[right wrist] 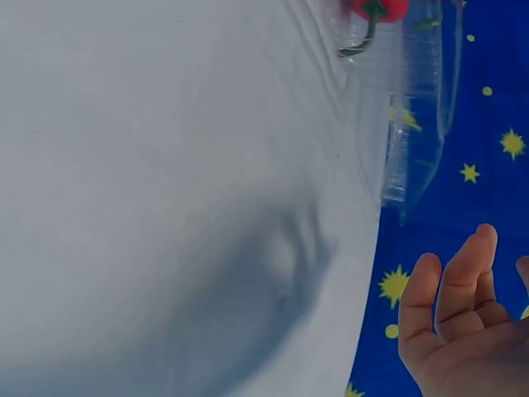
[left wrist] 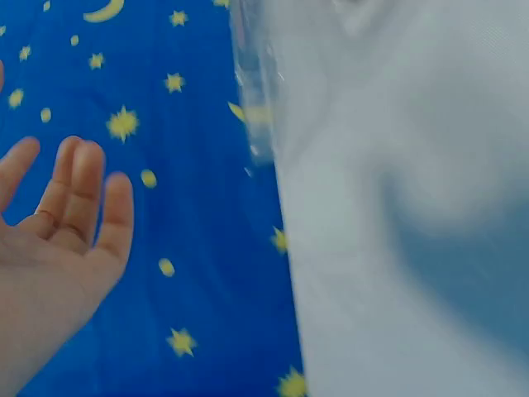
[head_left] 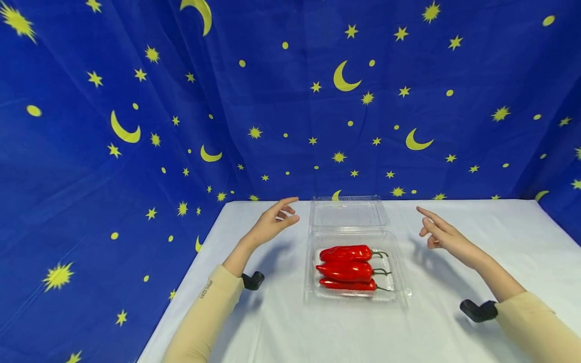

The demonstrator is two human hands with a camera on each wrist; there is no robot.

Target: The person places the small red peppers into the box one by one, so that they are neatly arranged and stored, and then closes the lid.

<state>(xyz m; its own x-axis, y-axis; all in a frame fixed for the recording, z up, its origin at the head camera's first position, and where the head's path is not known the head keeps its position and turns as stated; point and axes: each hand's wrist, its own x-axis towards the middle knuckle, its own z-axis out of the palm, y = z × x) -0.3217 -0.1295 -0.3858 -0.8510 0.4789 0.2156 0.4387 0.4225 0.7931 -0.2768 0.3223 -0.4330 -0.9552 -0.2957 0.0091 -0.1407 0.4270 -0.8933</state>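
A clear plastic clamshell box (head_left: 399,272) sits on the table with its lid (head_left: 348,214) folded back behind it. Three red peppers (head_left: 347,271) lie side by side in its base, their green stems toward the right. To the left of the lid hovers my left hand (head_left: 268,225), fingers loosely bent and holding nothing. My right hand (head_left: 447,237) hangs in the air on the other side of the box, index finger extended, with nothing in its grasp. In the right wrist view, one red pepper (right wrist: 380,8) shows at the top edge inside the clear plastic.
A white cloth (head_left: 290,327) covers the table. Behind it and along the left hangs a blue curtain (head_left: 281,101) printed with yellow stars and moons. Black wrist mounts (head_left: 478,310) stick out from under both beige sleeves. Shadows of both hands fall on the cloth.
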